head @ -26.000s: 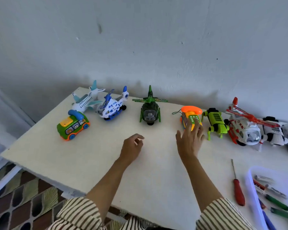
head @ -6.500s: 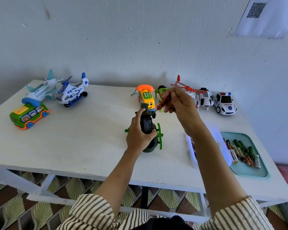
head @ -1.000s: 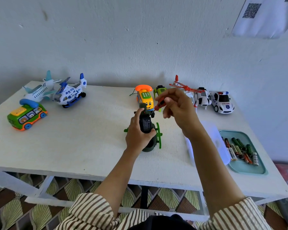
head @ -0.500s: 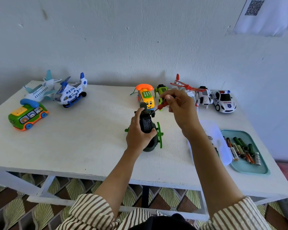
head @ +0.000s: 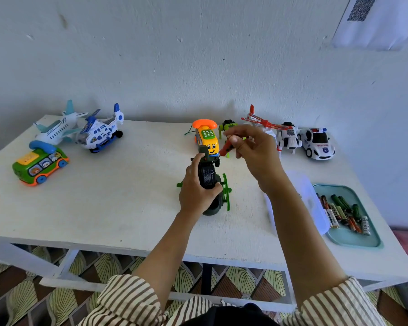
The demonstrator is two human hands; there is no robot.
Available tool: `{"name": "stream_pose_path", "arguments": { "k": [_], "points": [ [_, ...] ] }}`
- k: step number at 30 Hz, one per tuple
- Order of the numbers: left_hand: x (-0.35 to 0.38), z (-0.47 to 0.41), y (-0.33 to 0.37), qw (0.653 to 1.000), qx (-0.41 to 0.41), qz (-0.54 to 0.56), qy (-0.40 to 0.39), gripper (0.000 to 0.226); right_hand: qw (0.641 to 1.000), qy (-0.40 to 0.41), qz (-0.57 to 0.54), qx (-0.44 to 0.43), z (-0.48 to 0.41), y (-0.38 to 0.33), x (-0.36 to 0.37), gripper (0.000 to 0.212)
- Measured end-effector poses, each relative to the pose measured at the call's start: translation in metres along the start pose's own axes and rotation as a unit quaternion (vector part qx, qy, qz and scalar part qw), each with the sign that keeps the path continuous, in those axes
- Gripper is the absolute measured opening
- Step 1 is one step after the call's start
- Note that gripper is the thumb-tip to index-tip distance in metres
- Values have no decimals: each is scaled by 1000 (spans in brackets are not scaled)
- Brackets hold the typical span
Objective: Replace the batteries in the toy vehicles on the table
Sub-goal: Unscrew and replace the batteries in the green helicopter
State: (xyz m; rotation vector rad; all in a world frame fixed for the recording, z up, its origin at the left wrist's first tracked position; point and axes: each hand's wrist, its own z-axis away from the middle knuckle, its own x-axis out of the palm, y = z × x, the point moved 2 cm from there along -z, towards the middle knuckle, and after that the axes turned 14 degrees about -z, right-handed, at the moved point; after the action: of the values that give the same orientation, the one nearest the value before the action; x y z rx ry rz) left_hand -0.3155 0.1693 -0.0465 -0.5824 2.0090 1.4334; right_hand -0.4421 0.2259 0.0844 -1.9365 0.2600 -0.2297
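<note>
In the middle of the white worktop [head: 104, 208], the green helicopter [head: 207, 177] is belly up, its long body pointing away toward the wall. The left hand [head: 196, 194] has its grip wrapped round it. The right hand [head: 257, 151] has its grip pinching a red screwdriver [head: 226, 148].

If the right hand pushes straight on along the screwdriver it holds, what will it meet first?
Most likely the dark green helicopter held by the left hand: the screwdriver in the right hand slants down toward its underside. Depth is unclear.
</note>
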Motion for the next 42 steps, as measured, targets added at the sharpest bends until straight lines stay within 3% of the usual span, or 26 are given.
{"name": "stream_pose_path", "arguments": {
  "k": [8, 11, 14, 19, 26, 31, 34, 42],
  "points": [
    [0, 0, 1, 1000, 0, -6, 1, 83, 999, -29, -15, 10, 3, 4, 5, 30],
    [0, 0, 1, 1000, -1, -9, 0, 84, 1000, -17, 17, -8, 3, 5, 5, 19],
    [1, 0, 1, 1000, 2, -11, 2, 84, 1000, -3, -21, -5, 2, 2, 3, 10],
    [1, 0, 1, 1000, 3, -8, 3, 84, 999, -26, -17, -15, 4, 1, 1, 34],
    [0, 1, 1, 1000, 0, -2, 6, 83, 999, -38, 24, -24, 0, 5, 2, 23],
    [0, 1, 1, 1000, 5, -4, 8, 84, 998, -19, -51, -9, 3, 2, 0, 22],
    [0, 1, 0, 1000, 4, -1, 5, 84, 999, -16, -28, -9, 4, 2, 0, 28],
    [1, 0, 2, 1000, 10, -2, 9, 83, 1000, -22, 5, -10, 2, 2, 0, 14]
  ]
}}
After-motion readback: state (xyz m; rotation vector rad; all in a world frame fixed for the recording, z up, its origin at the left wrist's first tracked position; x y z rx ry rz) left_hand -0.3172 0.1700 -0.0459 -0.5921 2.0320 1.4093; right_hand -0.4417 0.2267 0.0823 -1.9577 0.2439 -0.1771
